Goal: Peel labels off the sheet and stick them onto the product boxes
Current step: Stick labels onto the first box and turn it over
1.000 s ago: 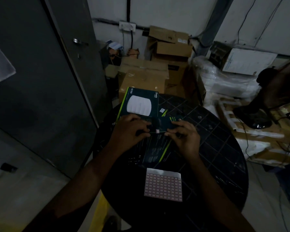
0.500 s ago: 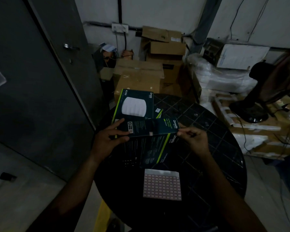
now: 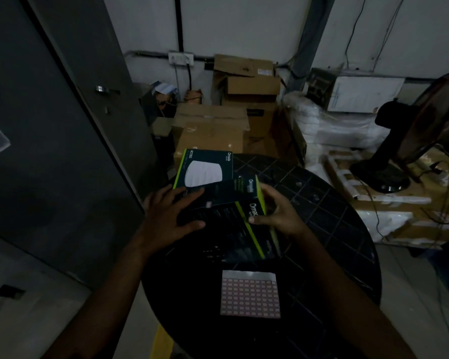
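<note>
A dark product box with green edges [image 3: 231, 195] is held tilted above the round black table [image 3: 335, 229]. My left hand [image 3: 171, 216] grips its left end, fingers spread over the side. My right hand [image 3: 278, 211] holds its right end. A small pale label [image 3: 208, 204] sits on the box's side near my left fingers. A second box [image 3: 205, 168], showing a white round device, lies flat behind it. Another dark box [image 3: 239, 242] lies under the held one. The label sheet [image 3: 250, 295], a grid of pinkish labels, lies on the table nearer to me.
Brown cardboard cartons [image 3: 218, 125] are stacked behind the table against the wall. A black fan [image 3: 399, 151] stands on packaged goods at the right. A grey door [image 3: 62, 125] fills the left side.
Both hands moved from pressing the label at the box's middle out to its ends. The box has been lifted and turned, its right end now tipped up.
</note>
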Available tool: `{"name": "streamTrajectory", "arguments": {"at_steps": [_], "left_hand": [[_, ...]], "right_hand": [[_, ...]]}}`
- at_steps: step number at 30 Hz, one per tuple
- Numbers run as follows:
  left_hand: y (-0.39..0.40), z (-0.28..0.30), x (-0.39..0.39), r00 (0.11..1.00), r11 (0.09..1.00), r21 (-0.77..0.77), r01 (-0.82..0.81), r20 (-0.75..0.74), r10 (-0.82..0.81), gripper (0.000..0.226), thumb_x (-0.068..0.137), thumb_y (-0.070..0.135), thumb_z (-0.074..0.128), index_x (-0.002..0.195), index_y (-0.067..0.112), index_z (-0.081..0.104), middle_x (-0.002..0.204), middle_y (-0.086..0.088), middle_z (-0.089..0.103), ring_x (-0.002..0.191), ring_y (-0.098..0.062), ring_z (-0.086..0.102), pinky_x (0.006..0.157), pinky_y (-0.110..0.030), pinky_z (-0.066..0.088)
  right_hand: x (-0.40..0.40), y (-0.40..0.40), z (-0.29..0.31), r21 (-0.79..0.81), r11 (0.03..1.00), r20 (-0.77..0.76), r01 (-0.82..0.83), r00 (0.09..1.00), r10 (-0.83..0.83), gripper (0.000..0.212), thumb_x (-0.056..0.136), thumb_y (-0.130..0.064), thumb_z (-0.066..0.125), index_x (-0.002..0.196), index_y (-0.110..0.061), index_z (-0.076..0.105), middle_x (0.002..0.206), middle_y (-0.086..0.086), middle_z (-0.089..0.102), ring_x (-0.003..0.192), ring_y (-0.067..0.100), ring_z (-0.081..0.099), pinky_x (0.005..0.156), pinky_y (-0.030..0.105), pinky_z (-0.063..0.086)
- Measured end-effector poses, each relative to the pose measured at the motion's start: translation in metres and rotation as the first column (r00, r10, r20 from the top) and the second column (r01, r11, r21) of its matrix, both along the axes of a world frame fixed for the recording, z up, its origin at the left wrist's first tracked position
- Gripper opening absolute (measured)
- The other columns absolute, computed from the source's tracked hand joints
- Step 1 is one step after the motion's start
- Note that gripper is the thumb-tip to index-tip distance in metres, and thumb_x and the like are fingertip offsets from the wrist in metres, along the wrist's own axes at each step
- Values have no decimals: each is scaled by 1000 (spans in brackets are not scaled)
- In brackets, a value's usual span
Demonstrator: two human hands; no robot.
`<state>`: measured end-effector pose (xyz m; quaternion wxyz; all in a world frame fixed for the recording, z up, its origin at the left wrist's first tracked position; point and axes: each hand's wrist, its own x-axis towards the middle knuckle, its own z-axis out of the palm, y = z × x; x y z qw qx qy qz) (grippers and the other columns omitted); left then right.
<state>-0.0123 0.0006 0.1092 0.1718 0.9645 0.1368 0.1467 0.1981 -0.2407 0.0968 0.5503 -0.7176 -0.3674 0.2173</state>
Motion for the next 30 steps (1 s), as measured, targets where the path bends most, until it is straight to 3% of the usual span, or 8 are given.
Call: {"name": "streamTrajectory", "arguments": {"at_steps": [2,5,9,15,18,21,25,30], "left_hand": [[-11,25,5,998,995,-80,56,18,-55,100,68,79,64,148,58,8,152,11,34,141,-15,23,115,-46,14],[-29,50,23,976,951,-227,208,115,-186,114,61,57,85,149,55,12,145,16,35,130,0,27,110,-30,27],[-32,51,46,947,916,-247,317,25,-321,106,61,44,89,143,60,24,131,6,49,124,-12,47,104,-31,42],[-22,28,36,930,878,-328,349,240,-280,77,64,33,91,131,48,55,132,14,56,124,1,51,104,-22,43],[-2,13,26,940,862,-396,316,254,-228,72,63,29,92,127,42,61,134,18,56,126,4,49,107,-28,43],[7,11,21,959,911,-303,279,128,-251,71,63,31,90,124,46,55,130,15,51,120,-9,53,99,-34,47],[-26,28,33,954,942,153,298,-37,-296,81,57,57,76,132,51,45,128,19,50,123,-11,43,107,-37,27],[-50,17,40,921,904,-206,375,-30,-389,97,63,41,85,143,51,31,143,11,46,131,-12,42,109,-41,38]], "right_hand": [[0,5,17,4,1000,189,-18,982,17,92,61,-24,94,143,-23,52,126,9,59,120,22,55,103,38,45],[-5,11,37,-42,993,427,-109,897,116,93,60,-46,91,143,-27,53,110,10,55,107,23,56,93,45,50],[-20,15,45,-74,990,556,-123,819,143,85,59,-47,92,134,-24,62,112,3,58,105,19,61,85,46,53],[-5,-26,36,-369,927,693,69,685,225,103,62,-71,76,151,-48,30,139,-9,57,124,15,55,97,43,48],[3,-51,27,-503,843,703,188,656,274,104,65,-82,62,151,-57,9,130,-5,58,116,20,56,94,45,48],[-7,-52,26,-516,839,701,173,648,298,87,69,-81,54,145,-65,16,116,-4,55,108,20,54,90,45,47],[-31,-28,37,-448,861,832,241,465,303,70,67,-75,58,134,-60,45,120,-4,60,108,24,57,86,41,39],[-50,-12,50,-416,882,870,222,378,316,69,57,-66,76,122,-47,58,125,-9,64,108,23,60,87,41,43]]}}
